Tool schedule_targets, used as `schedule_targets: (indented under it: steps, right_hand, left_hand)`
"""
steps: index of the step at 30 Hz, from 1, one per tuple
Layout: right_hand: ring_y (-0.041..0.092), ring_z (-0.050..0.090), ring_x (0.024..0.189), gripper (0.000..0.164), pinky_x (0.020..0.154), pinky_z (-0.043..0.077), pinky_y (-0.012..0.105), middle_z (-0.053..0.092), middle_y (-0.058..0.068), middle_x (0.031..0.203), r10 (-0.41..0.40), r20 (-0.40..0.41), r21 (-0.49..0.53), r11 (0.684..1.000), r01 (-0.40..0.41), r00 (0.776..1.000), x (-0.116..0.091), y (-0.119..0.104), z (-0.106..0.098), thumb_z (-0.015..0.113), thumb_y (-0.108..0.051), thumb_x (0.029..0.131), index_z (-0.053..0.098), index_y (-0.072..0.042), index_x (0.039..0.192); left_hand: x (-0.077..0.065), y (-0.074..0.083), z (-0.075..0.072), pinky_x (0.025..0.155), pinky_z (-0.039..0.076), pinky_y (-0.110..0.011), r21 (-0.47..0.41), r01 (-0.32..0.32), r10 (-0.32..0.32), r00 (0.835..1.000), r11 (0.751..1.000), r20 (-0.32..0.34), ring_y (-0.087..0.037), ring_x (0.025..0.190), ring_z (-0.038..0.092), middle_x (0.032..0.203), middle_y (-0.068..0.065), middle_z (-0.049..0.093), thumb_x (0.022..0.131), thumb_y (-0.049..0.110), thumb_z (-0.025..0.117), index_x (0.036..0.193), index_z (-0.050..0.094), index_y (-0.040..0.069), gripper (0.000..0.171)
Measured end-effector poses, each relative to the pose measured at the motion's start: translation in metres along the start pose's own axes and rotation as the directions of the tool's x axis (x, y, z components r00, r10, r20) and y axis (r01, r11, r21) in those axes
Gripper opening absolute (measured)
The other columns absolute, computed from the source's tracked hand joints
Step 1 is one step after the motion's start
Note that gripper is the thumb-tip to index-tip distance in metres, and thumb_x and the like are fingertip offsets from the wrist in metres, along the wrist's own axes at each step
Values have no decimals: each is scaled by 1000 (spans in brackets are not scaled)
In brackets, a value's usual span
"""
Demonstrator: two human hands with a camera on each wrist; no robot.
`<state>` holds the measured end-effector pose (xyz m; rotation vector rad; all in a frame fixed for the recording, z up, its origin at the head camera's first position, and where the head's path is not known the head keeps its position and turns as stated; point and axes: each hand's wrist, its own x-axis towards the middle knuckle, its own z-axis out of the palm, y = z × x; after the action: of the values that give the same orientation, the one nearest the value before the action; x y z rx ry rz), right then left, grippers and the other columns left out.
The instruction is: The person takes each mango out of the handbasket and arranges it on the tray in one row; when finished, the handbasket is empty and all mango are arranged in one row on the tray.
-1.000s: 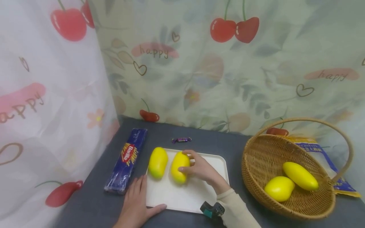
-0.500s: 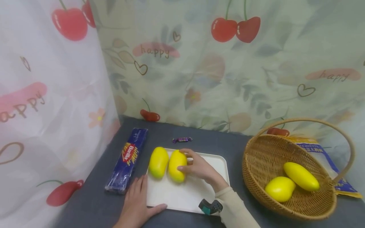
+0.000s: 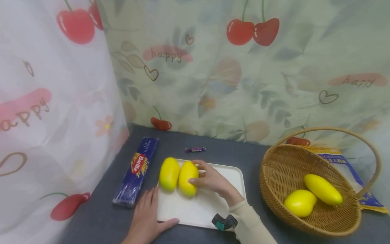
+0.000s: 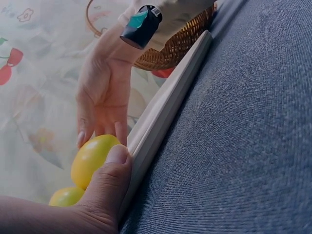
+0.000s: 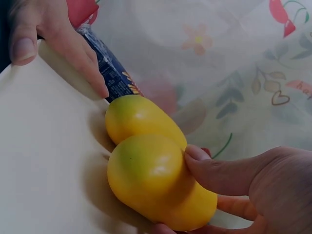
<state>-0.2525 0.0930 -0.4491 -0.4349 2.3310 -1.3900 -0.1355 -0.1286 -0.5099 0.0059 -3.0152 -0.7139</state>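
Two yellow mangoes with green-tinged ends lie side by side at the left of the white tray [image 3: 201, 211]. My right hand [image 3: 214, 181] grips the right-hand mango [image 3: 186, 179], thumb on the near side and fingers around its right. In the right wrist view this held mango [image 5: 156, 180] appears to touch the other mango [image 5: 141, 117]. My left hand [image 3: 146, 217] rests at the tray's near left corner, fingers straight along the left edge and thumb [image 4: 109, 178] on the near rim. The left mango [image 3: 169, 174] is not held.
A blue spaghetti pack [image 3: 137, 171] lies left of the tray. Behind the tray is a purple-wrapped candy [image 3: 195, 149]. At right, a wicker basket [image 3: 283, 166] holds two yellow mangoes [image 3: 323, 189], with a blue-and-yellow bag [image 3: 373, 201] behind it. Printed curtains border the table.
My right hand has moved the held mango slightly left, closing the gap to the other mango. My left hand has stayed at the tray's corner.
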Motion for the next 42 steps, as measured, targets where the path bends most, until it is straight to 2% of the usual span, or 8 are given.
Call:
schedule_targets:
  steps: [12, 20, 27, 33, 38, 42]
  right_hand:
    - [28, 44, 119, 76, 93, 43, 43, 38, 5, 136, 15, -67, -6, 1000, -15, 998, 3, 4, -3, 72, -40, 70, 33, -24, 134]
    - [28, 43, 120, 80, 93, 42, 44, 36, 3, 138, 18, -52, -18, 1000, -19, 998, 1, 5, -4, 69, -45, 71, 30, -22, 136]
    - [32, 40, 121, 79, 92, 42, 46, 33, 6, 140, 16, -37, 20, 1000, -15, 999, 1, 8, -3, 69, -41, 73, 28, -22, 137]
    - [30, 40, 122, 82, 93, 42, 43, 33, 5, 139, 29, -36, 7, 1000, -29, 999, -2, 3, -2, 69, -45, 71, 28, -21, 138]
    - [30, 40, 123, 87, 94, 41, 43, 33, 6, 140, 37, -39, -2, 999, -37, 999, -2, 3, -3, 69, -44, 72, 23, -17, 140]
    - [31, 39, 123, 87, 93, 42, 43, 33, 10, 140, 44, -39, -2, 999, -44, 998, -4, 2, -5, 69, -45, 71, 22, -19, 141]
  left_hand:
    - [1, -1, 2, 102, 19, -59, -12, 13, -13, 1000, 1000, 16, -36, 129, 19, 141, -16, 26, 49, 87, 46, 142, 15, 8, 126]
    - [1, 0, 2, 101, 19, -60, -3, 3, -3, 1000, 1000, 5, -37, 129, 20, 140, -17, 27, 49, 87, 47, 141, 17, 6, 126]
    - [0, 2, 0, 101, 18, -61, -8, 12, -12, 1000, 1000, 18, -39, 129, 20, 140, -18, 27, 49, 87, 47, 141, 18, 6, 126]
    - [0, 0, 1, 100, 19, -61, -1, 2, -2, 1000, 1000, -1, -39, 128, 20, 141, -18, 26, 49, 86, 47, 141, 19, 5, 126]
    - [0, 0, 1, 101, 19, -60, 4, 6, -6, 1000, 1000, 3, -38, 129, 19, 141, -17, 26, 49, 87, 47, 141, 17, 6, 126]
    - [0, 0, 1, 101, 18, -60, -4, 8, -8, 1000, 1000, -2, -39, 129, 19, 141, -18, 26, 49, 87, 47, 141, 17, 6, 126]
